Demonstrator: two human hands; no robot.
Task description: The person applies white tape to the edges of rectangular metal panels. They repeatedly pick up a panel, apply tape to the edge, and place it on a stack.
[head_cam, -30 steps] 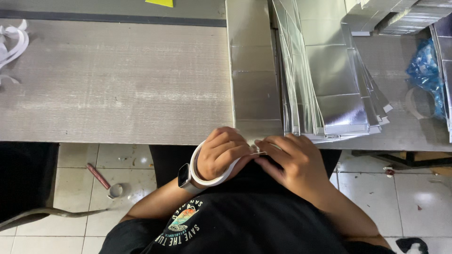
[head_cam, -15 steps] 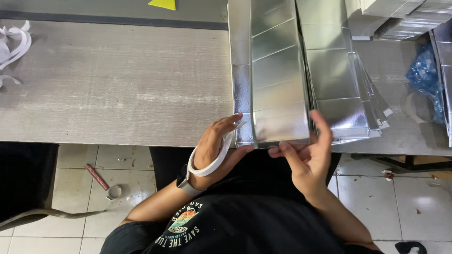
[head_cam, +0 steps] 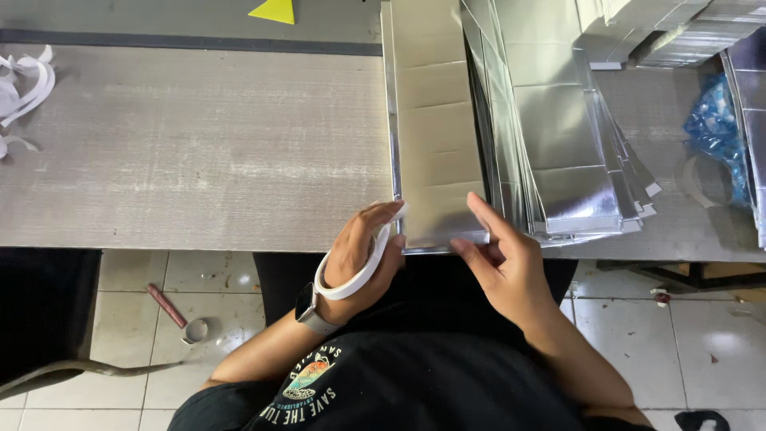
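Observation:
A flat silver-edged cardboard sheet (head_cam: 437, 120) lies upright along the table, its dull creased side up, its near end at the table's front edge. My left hand (head_cam: 361, 259) grips the sheet's near left corner; a white paper strip (head_cam: 351, 281) loops over that hand's back down to the wrist. My right hand (head_cam: 499, 263) pinches the sheet's near right corner, thumb on top. To the right lies a fanned stack of shiny silver sheets (head_cam: 562, 136), overlapped by the held sheet.
The grey wooden table (head_cam: 199, 152) stretches left. White paper strips (head_cam: 22, 92) lie at its far left. A blue plastic bag (head_cam: 714, 132) and more silver stacks (head_cam: 662, 32) sit at right. A yellow triangle (head_cam: 275, 11) lies at the back. On the tiled floor lies a red-handled tool (head_cam: 171, 310).
My hands rose from my lap to the table edge, took a sheet off the stack and turned it over; its dull side now faces up.

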